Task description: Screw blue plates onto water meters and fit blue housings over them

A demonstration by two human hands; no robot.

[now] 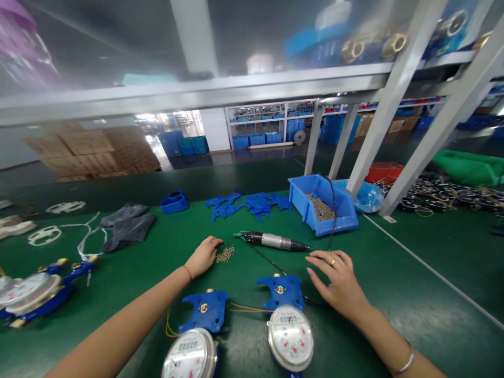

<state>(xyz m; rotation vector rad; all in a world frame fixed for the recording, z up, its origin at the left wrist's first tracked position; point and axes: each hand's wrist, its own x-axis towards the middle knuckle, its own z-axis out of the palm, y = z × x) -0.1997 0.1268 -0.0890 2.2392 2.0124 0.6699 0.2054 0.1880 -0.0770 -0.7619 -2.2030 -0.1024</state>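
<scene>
1. While the green felt-covered workbench lies busy with parts, the left hand reaches forward with fingertips bunched down on a small heap of brass screws; whether a screw is pinched between them I cannot tell.
2. The right hand hovers, fingers spread and holding nothing, just right of the blue plastic bracket plate atop the nearer round-dialled water meter.
3. Just beyond that bracket plate lies the black-and-silver electric screwdriver, its cable trailing back past it.
4. Left of the bracket plate a second blue bracket tops another dialled meter, yellow wires running between them.
5. Further beyond the screwdriver stands the blue plastic bin of screws.
6. To my eye, lifting a single screw cleanly matters most here: roll one away from the heap before pinching.
7. I would steady the bracket plate with the free hand so its brass-centred hole stays lined up.
</scene>
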